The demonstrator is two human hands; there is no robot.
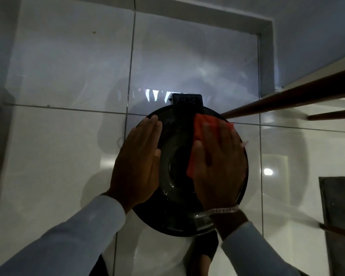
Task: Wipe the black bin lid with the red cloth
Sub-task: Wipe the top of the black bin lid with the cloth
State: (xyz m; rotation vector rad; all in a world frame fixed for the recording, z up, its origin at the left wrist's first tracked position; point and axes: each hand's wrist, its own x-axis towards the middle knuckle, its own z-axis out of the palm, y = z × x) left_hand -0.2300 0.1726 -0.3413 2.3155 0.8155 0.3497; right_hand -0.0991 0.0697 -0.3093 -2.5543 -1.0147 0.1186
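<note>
The round black bin lid [174,148] fills the middle of the view, seen from above, with a hinge block at its far edge. My left hand [136,158] lies flat on the lid's left side, fingers together and extended, holding nothing. My right hand [217,164] presses flat on the red cloth [199,128] over the lid's right half. The cloth shows past the fingertips and beside the thumb; most of it is hidden under the hand.
Glossy white floor tiles [58,156] surround the bin. A brown wooden rail [287,100] slants in from the right, close to the lid's far right edge. A dark panel [335,204] stands at the lower right. A wall skirting [265,56] runs at the back.
</note>
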